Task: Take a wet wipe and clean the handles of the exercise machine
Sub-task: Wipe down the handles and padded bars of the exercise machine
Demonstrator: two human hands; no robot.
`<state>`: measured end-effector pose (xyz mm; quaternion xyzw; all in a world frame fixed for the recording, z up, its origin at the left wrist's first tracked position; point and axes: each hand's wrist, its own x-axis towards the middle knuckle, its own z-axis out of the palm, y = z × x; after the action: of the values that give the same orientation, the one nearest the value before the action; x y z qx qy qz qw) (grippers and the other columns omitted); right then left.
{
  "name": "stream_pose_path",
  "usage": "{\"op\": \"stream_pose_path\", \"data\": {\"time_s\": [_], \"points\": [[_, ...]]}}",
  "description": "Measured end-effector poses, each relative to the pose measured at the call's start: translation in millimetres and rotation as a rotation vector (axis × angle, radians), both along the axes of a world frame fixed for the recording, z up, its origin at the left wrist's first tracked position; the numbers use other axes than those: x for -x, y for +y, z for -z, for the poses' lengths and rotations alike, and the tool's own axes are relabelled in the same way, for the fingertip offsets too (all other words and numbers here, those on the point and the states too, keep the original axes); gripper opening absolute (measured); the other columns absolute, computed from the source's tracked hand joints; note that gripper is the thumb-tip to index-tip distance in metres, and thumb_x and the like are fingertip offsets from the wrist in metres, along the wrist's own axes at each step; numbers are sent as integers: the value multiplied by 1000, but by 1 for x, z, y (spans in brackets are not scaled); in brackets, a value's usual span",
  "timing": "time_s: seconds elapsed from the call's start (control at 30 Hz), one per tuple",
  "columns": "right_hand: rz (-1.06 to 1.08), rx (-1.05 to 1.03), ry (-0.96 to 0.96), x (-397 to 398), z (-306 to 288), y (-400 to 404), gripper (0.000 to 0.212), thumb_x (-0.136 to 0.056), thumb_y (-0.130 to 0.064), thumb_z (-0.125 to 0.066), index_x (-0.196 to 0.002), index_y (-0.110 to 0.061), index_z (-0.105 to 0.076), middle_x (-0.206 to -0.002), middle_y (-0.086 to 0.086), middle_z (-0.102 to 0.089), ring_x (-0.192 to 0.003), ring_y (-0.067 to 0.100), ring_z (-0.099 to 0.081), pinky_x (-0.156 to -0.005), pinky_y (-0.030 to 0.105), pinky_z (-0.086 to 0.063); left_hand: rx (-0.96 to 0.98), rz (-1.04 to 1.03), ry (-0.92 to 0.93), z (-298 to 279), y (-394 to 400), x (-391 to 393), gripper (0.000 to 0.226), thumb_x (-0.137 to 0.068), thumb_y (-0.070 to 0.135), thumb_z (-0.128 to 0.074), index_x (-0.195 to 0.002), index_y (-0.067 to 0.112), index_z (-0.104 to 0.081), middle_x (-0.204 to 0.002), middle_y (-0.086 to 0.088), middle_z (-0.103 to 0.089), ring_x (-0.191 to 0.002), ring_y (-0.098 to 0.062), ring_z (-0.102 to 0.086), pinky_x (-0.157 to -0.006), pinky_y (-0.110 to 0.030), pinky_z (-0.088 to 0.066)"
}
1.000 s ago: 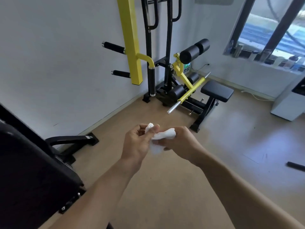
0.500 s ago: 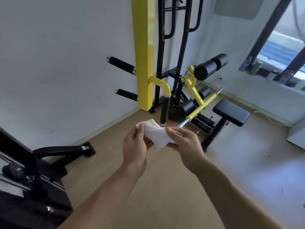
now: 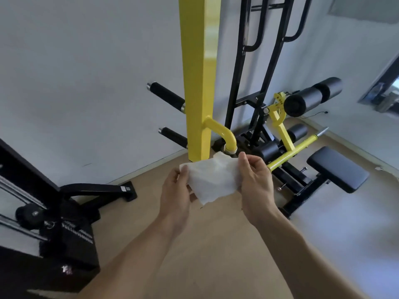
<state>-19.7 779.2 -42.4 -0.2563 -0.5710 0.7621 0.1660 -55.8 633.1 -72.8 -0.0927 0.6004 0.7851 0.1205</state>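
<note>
A pale wall point(image 3: 75, 83) and a tan floor point(image 3: 216, 244) bound a small gym corner, with a window point(image 3: 386, 91) cut off at the right edge. Both forearms rise from the bottom edge, their elbows out of frame.

The wet wipe point(image 3: 212, 180) is spread between the two hands in front of the chest, its long axis running roughly left to right and its lower corner hanging down to a point. The left hand point(image 3: 176, 192) pinches the wipe's left edge between thumb and curled fingers; the fingertips behind the sheet are hidden. The right hand point(image 3: 254, 184) pinches the right edge, with the thumb on the near face and the fingers curled round behind.

Just beyond the fingertips a yellow post point(image 3: 198, 78) comes down from the top edge, and a curved yellow tube point(image 3: 222, 134) bends from it toward the wipe; the grip below that bend is hidden behind the sheet. Left of the post, above the left fingers, two black foam handles point(image 3: 166, 97) point out toward the wall. Right of the right fingers are black roller pads point(image 3: 313, 96) and a padded seat point(image 3: 338, 168).

Bare floor lies below and around the hands. A dark machine base point(image 3: 43, 234), blurred and partly cut off, fills the lower left corner.
</note>
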Motion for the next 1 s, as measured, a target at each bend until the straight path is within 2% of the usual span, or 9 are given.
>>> {"op": "stream_pose_path", "data": {"time_s": [0.07, 0.17, 0.23, 0.37, 0.47, 0.6, 0.77, 0.87, 1.0], "points": [[-149, -79, -31, 1, 1, 11, 28, -84, -34, -80, -101, -16, -67, -88, -1, -74, -81, 16, -68, -80, 47, -58, 8, 0, -20, -3, 10, 2, 36, -99, 40, -54, -105, 6, -61, -108, -14, -74, -93, -31, -73, -64, -48, -59], [-310, -301, -139, -2, 5, 22, 36, -70, -27, -91, -101, -31, -72, -89, -13, -75, -78, 5, -71, -70, 31, -61, -86, 66, -103, -3, 17, 2, 50, -87, 49, -64, -114, 7, -66, -116, -24, -69, -101, -37, -69, -71, -50, -55], [-264, -437, -179, 0, 8, 24, 22, -72, -26, -89, -88, -28, -73, -79, -7, -74, -66, 5, -66, -59, 26, -55, -223, 201, -177, -2, 17, 0, 39, -93, 42, -59, -113, 12, -73, -116, -22, -70, -99, -31, -69, -72, -40, -54], [-168, -625, -124, 3, 19, 24, 18, -83, -8, -71, -74, -22, -64, -73, 0, -67, -65, 22, -57, -56, 31, -47, -353, 455, -227, 8, 17, -5, 41, -90, 19, -67, -129, 8, -64, -132, -24, -61, -113, -33, -60, -98, -47, -48], [-137, -630, -87, 2, 22, 20, 25, -85, -1, -66, -77, -25, -63, -76, -4, -66, -71, 23, -60, -55, 29, -49, -315, 488, -260, 10, 15, 3, 53, -81, 13, -75, -131, 4, -62, -130, -27, -62, -111, -38, -61, -97, -51, -48], [-50, -611, -112, 2, 26, 18, 32, -85, -6, -74, -80, -37, -70, -82, -22, -69, -74, 5, -64, -58, 20, -52, -266, 569, -287, 12, 9, 16, 51, -77, 7, -74, -126, 1, -64, -123, -28, -65, -106, -42, -64, -95, -53, -50], [28, -533, -126, 4, 30, 17, 28, -85, 1, -68, -81, -25, -75, -75, -14, -71, -64, -2, -61, -53, 13, -49, -316, 523, -267, 15, 14, 23, 48, -79, 16, -73, -124, -1, -66, -117, -26, -68, -99, -35, -68, -79, -43, -57], [90, -479, -138, 7, 30, 22, 29, -88, 2, -64, -79, -26, -71, -73, -15, -68, -58, -4, -56, -50, 18, -47, -458, 464, -262, 23, 11, 29, 53, -75, 15, -77, -122, -4, -65, -116, -28, -67, -99, -34, -68, -80, -42, -58], [141, -409, -148, 4, 33, 29, 26, -92, 5, -55, -86, -20, -61, -74, -9, -70, -54, -1, -57, -44, 21, -45, -468, 393, -294, 30, 11, 35, 37, -67, 23, -81, -99, 4, -76, -104, -23, -70, -88, -30, -69, -77, -42, -53]]}}
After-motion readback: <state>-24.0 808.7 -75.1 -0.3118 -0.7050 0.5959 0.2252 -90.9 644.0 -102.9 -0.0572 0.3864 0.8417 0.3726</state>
